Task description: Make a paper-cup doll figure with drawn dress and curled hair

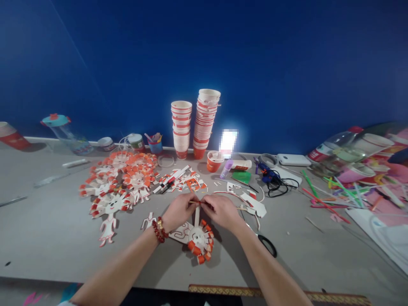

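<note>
My left hand (181, 211) and my right hand (222, 210) meet at the middle of the table, fingertips pinched together. Between them is the red end of a long white paper strip (196, 216). That strip runs down to a cut paper-cup figure (198, 239), which has a drawn face and curled red-and-white strips around it. A thin tan stick (192, 202) shows at my left fingertips; its full length is hidden. Under my left wrist lies a white piece with a drawn body outline (181, 232). Scissors with a black handle (267, 245) lie beside my right forearm.
Finished-looking curled paper figures (119, 170) are heaped at left. Two tall paper-cup stacks (181, 127) stand by the blue wall. Paper scraps (191, 180), a glue gun (270, 174) with its black cord, and a purple-capped tube (226, 169) lie behind my hands. Bottles (331, 146) lean at right.
</note>
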{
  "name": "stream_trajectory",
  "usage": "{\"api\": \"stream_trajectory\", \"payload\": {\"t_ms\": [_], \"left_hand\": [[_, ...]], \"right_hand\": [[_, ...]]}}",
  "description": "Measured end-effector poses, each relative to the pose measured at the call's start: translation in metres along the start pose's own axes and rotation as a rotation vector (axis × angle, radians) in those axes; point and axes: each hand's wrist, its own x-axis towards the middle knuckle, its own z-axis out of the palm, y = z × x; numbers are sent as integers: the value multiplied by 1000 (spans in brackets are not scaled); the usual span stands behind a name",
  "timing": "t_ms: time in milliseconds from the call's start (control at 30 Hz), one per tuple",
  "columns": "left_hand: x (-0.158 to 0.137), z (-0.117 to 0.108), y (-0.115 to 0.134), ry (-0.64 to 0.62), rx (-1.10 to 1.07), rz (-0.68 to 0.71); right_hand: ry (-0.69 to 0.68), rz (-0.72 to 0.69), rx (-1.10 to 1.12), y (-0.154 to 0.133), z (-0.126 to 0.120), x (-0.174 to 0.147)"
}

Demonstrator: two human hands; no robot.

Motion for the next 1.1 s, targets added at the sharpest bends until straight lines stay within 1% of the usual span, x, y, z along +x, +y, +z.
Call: {"api": "stream_trajectory", "payload": {"t_ms": [200,333,467,600,667,867,1100], "left_hand": [[1,0,-3,-15,-47,-22],[1,-1,-6,-45,-73,-4],[1,-3,-6,-64,-119,15],[1,-5,-4,-103,-192,-9],[1,-6,-4,-125,-212,-15],[2,-7,-5,-114,-142,29],[1,-4,-5,-86,-96,9]], "right_hand": [[39,-29,35,5,2,0],[52,-50,89,9,5,0],[75,-113,109,10,6,0],[70,-178,106,10,3,1],[61,-185,103,10,2,0],[32,-134,107,9,1,-2],[55,-161,36,8,2,0]]}}
